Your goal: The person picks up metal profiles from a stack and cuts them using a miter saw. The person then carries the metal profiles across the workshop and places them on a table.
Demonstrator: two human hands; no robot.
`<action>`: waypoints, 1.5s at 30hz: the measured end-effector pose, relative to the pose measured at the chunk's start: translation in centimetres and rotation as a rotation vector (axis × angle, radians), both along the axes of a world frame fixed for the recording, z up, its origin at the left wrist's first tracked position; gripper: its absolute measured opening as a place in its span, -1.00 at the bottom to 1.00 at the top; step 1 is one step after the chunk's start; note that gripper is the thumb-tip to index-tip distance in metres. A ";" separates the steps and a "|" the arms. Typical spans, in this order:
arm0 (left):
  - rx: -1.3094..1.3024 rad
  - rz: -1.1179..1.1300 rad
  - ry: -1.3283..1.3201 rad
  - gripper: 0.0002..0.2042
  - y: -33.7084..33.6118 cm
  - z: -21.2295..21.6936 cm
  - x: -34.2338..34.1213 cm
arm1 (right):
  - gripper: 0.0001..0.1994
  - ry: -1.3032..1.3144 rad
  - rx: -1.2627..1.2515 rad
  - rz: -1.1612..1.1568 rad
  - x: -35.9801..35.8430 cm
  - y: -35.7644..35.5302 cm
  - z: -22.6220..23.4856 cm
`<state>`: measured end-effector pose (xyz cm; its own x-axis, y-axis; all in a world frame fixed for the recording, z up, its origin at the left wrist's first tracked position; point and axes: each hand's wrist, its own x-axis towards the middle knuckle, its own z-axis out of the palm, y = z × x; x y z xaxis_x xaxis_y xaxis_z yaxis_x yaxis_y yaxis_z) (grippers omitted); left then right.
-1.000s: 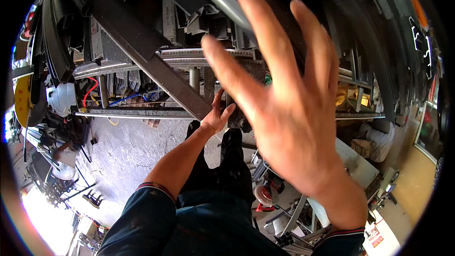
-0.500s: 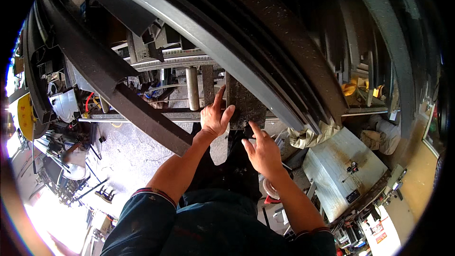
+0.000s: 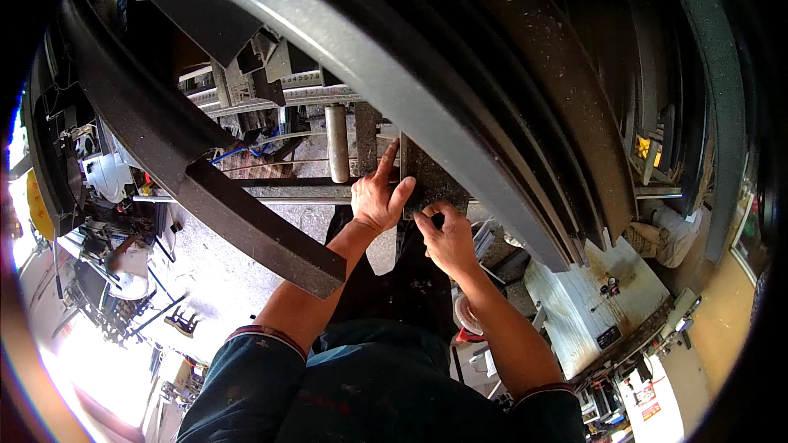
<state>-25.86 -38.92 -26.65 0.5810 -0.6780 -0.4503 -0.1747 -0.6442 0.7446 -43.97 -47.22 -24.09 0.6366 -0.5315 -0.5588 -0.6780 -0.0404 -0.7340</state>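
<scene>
My left hand (image 3: 377, 201) lies at the left edge of a dark, speckled metal piece (image 3: 428, 179), with its index finger stretched forward and its thumb apart. Close by on the right, my right hand (image 3: 450, 239) is curled, thumb and forefinger brought together at the near end of that dark piece. Whatever is between those fingertips, if anything, is too small to make out. A silvery metal roller (image 3: 336, 143) stands left of my left hand, beside a narrow dark bar (image 3: 367, 139). Long metal profiles hide part of the speckled piece.
A grey profile (image 3: 394, 74) crosses overhead, with brown ones (image 3: 566, 98) behind it. Another dark profile (image 3: 263, 234) juts over my left forearm. Rails with a measuring scale (image 3: 304, 79) run across the back. At right stands a pale metal box (image 3: 595, 303).
My right hand has moved slightly left and nearer my left, its stretched forefinger now bent to the thumb. My left hand stays by the dark piece. The view has shifted, and the overhead profiles loom larger.
</scene>
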 end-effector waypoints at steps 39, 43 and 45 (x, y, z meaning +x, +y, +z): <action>-0.020 -0.054 -0.128 -0.28 -0.1 -1.4 -1.1 | -0.77 0.152 -0.223 0.214 2.4 -3.5 4.3; -0.019 -0.059 -0.158 -0.37 -0.2 -0.9 -0.9 | -0.76 -0.012 -0.374 0.246 -2.7 -1.8 -0.6; -0.068 -0.045 -0.180 -0.40 -0.1 -1.5 -1.1 | -0.76 -0.042 -0.396 0.253 -3.7 -1.5 -1.7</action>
<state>-26.93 -39.02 -28.13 0.6163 -0.7306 -0.2940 -0.3365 -0.5819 0.7404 -47.65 -48.69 -25.79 0.7912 -0.5238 -0.3155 -0.5810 -0.4830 -0.6551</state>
